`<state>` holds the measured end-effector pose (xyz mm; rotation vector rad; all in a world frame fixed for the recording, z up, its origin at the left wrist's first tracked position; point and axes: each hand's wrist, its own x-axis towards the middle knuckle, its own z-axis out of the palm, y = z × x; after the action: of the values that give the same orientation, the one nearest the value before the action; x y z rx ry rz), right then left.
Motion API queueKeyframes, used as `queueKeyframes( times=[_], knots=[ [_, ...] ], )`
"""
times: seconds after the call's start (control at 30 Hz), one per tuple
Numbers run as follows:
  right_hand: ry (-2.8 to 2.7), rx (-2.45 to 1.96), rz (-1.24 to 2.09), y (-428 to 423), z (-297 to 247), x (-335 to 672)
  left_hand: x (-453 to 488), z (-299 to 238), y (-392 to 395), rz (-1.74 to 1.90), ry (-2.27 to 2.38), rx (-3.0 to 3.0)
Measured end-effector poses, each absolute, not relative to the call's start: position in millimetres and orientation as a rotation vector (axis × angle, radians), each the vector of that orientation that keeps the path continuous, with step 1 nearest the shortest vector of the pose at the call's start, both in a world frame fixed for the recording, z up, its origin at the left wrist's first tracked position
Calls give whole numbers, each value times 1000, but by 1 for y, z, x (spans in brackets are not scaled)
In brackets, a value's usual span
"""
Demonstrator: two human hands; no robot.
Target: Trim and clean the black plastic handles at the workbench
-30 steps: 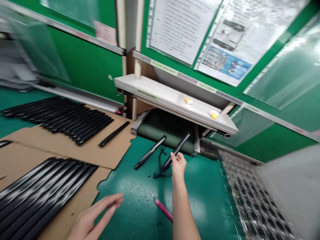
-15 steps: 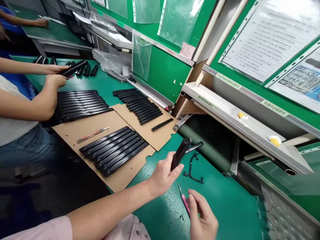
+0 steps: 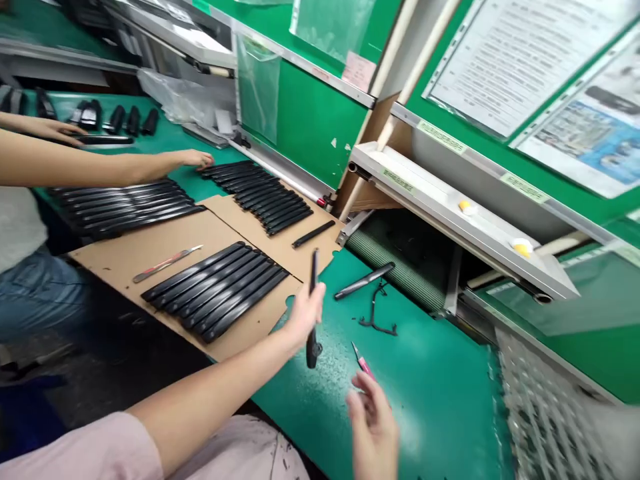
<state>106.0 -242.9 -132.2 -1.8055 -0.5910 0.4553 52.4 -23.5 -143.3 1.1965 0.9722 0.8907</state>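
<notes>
My left hand grips a long, narrow black plastic piece, seen almost edge-on above the green table. My right hand has its thumb and fingers loosely curled and apart, slightly blurred, with nothing visible in it. Just beyond its fingertips lies a pink-handled craft knife on the table. Farther off are a forked black sprue and a single black strip. On cardboard to the left, several glossy black pieces lie side by side.
A co-worker's hand reaches to another row of black pieces. A second knife lies on the cardboard. A metal-edged shelf overhangs the back right, beside a ribbed belt. Bubble wrap hangs at right.
My left hand has turned the black piece to an edge-on angle and lowered it. My right hand has shifted left. The co-worker's hand has reached toward the back row. The view has tilted down.
</notes>
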Motion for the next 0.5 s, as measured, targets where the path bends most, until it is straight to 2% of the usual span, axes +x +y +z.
queueKeyframes(
  times=[0.1,0.23,0.33,0.5],
  knots=[
    [-810,-1691,565,-218,-136,87,54,-130,-20,910,977,958],
    [-942,-1628,375,-196,-134,75,51,-126,-28,875,996,839],
    [-972,-1630,303,-189,-134,71,46,-128,-28,865,1049,879],
    [-1029,-1848,452,-177,-149,84,22,-132,1,869,1127,1211]
  ],
)
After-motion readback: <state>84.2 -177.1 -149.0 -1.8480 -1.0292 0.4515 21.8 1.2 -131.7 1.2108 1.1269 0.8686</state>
